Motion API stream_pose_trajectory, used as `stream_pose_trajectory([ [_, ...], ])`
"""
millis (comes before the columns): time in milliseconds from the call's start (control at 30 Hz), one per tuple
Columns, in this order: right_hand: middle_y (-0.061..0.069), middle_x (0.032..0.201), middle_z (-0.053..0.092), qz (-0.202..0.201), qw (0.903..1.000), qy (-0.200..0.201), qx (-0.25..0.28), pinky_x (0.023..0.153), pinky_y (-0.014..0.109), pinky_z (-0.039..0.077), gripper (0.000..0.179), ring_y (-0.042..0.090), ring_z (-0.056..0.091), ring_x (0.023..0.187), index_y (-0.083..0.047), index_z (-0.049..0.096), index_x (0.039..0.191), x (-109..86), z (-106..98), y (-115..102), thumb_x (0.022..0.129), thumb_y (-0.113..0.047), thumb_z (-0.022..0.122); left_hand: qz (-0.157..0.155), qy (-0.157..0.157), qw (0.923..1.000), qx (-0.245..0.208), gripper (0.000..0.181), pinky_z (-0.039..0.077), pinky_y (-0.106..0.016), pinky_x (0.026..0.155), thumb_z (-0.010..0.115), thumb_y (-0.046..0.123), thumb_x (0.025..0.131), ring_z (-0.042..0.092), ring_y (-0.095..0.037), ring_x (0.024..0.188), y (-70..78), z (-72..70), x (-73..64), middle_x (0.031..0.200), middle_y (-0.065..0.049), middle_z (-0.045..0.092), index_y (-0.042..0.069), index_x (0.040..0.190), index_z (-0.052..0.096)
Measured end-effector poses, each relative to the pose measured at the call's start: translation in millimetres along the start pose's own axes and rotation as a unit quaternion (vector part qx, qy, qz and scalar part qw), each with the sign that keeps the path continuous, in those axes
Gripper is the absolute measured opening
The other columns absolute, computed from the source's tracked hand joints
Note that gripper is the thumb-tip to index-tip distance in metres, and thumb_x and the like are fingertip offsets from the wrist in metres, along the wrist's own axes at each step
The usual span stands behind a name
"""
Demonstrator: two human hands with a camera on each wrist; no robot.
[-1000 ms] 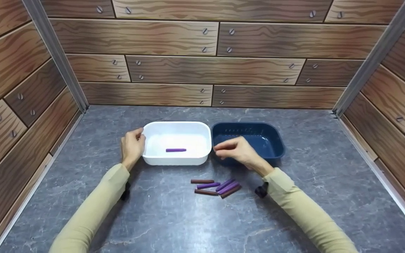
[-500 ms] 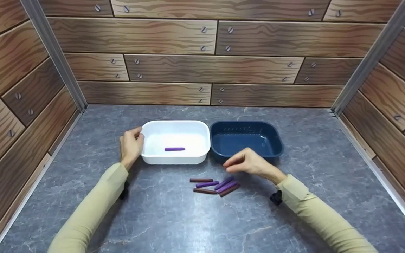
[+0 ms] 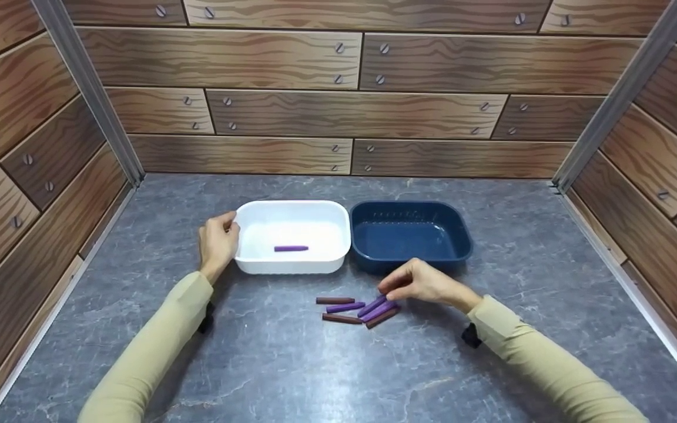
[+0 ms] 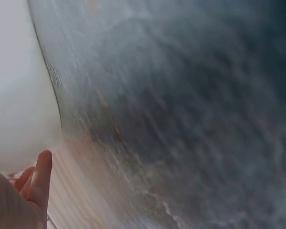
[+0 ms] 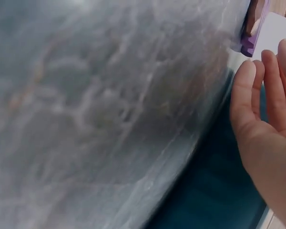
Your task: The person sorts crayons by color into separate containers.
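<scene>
My left hand (image 3: 218, 242) touches the left end of a white plastic tub (image 3: 292, 265), its fingertips against the wall at the rim. In the left wrist view those fingers (image 4: 44, 174) lie fairly straight beside the tub. A purple crayon (image 3: 291, 248) lies inside. My right hand (image 3: 424, 283) is over a loose group of crayons on the table, thumb and fingers apart. Its fingertips are right at the upper end of a purple crayon (image 3: 372, 306). Another purple crayon (image 3: 381, 311) and a brown crayon (image 3: 382, 318) lie alongside it.
A dark blue tub (image 3: 412, 265) stands directly right of the white one, behind my right hand. To the left of the group lie a brown crayon (image 3: 335, 301), a purple crayon (image 3: 345, 307) and another brown crayon (image 3: 341, 318). Wood-patterned walls (image 3: 280, 111) enclose the grey table.
My right hand has moved from above the blue tub's left side toward the front, down to the crayons. The left hand stays at the white tub.
</scene>
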State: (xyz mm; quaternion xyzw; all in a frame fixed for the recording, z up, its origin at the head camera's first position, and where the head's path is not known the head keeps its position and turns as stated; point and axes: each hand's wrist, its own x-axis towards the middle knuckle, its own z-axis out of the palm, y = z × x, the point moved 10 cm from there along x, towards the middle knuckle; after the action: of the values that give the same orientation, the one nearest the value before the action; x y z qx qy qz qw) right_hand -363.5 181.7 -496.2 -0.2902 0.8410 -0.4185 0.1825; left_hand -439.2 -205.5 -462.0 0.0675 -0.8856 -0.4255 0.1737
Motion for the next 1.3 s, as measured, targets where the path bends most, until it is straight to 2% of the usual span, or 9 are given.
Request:
stream_pose_trajectory([
  [333, -0.003, 0.099, 0.076, 0.002, 0.9974, 0.001, -0.072, 0.079, 0.023, 0.053, 0.018, 0.005, 0.066, 0.090, -0.014, 0.079, 0.102, 3.6, 6.5, 2.6, 0.084, -0.012, 0.076, -0.011, 0.004, 0.9999, -0.001, 0.038, 0.053, -0.043, 0.089, 0.051, 0.011, 0.094, 0.068, -0.027, 0.106, -5.2, 0.9, -1.8, 0.116, -0.016, 0.071, 0.004, 0.129, 0.064],
  [500, -0.004, 0.095, 0.076, -0.001, 0.9961, -0.001, -0.088, 0.075, 0.021, 0.052, 0.017, 0.004, 0.064, 0.083, -0.016, 0.080, 0.099, 4.4, 5.7, 1.0, 0.083, -0.011, 0.077, -0.007, 0.006, 1.0000, -0.002, 0.038, 0.053, -0.043, 0.089, 0.051, 0.011, 0.094, 0.068, -0.027, 0.106, -4.3, 0.4, -2.1, 0.116, -0.016, 0.071, 0.004, 0.129, 0.064],
  [667, -0.005, 0.097, 0.076, -0.003, 0.9952, 0.002, -0.098, 0.077, 0.021, 0.051, 0.016, 0.003, 0.064, 0.086, -0.018, 0.080, 0.099, 3.3, 3.7, 1.8, 0.085, -0.012, 0.075, -0.004, 0.007, 1.0000, -0.004, 0.037, 0.053, -0.043, 0.089, 0.052, 0.012, 0.094, 0.068, -0.027, 0.106, -2.4, 0.1, -2.8, 0.115, -0.015, 0.071, 0.005, 0.128, 0.065],
  [800, -0.004, 0.100, 0.076, -0.003, 0.9960, 0.003, -0.090, 0.080, 0.019, 0.049, 0.016, 0.004, 0.064, 0.091, -0.017, 0.079, 0.101, 1.8, 2.7, 3.2, 0.087, -0.013, 0.073, -0.002, 0.005, 1.0000, -0.007, 0.037, 0.053, -0.043, 0.089, 0.052, 0.011, 0.095, 0.069, -0.027, 0.106, -0.6, 0.5, -2.5, 0.115, -0.016, 0.071, 0.004, 0.128, 0.065],
  [967, -0.002, 0.101, 0.075, 0.006, 0.9977, 0.011, -0.067, 0.077, 0.018, 0.048, 0.015, 0.006, 0.061, 0.089, -0.016, 0.079, 0.101, -0.4, 0.8, 2.7, 0.089, -0.013, 0.071, 0.000, -0.002, 0.9999, -0.013, 0.037, 0.053, -0.042, 0.090, 0.052, 0.011, 0.095, 0.068, -0.027, 0.107, 1.1, 1.7, -1.8, 0.117, -0.016, 0.071, 0.003, 0.129, 0.063],
  [1100, 0.002, 0.102, 0.075, 0.008, 0.9991, 0.012, -0.040, 0.075, 0.019, 0.048, 0.015, 0.010, 0.060, 0.088, -0.012, 0.078, 0.103, -0.6, 0.9, -5.0, 0.090, -0.014, 0.070, -0.007, -0.001, 0.9999, -0.009, 0.037, 0.053, -0.042, 0.091, 0.051, 0.011, 0.095, 0.068, -0.027, 0.107, -0.2, 0.9, -1.7, 0.116, -0.016, 0.071, 0.003, 0.129, 0.064],
  [1300, 0.010, 0.102, 0.075, -0.005, 0.9996, 0.026, -0.006, 0.070, 0.018, 0.047, 0.017, 0.012, 0.059, 0.084, -0.005, 0.076, 0.105, 2.0, -1.4, -19.5, 0.091, -0.009, 0.068, 0.001, 0.005, 1.0000, -0.006, 0.037, 0.053, -0.043, 0.089, 0.051, 0.011, 0.094, 0.069, -0.026, 0.106, 2.8, -1.5, -0.4, 0.114, -0.016, 0.072, 0.002, 0.129, 0.064],
])
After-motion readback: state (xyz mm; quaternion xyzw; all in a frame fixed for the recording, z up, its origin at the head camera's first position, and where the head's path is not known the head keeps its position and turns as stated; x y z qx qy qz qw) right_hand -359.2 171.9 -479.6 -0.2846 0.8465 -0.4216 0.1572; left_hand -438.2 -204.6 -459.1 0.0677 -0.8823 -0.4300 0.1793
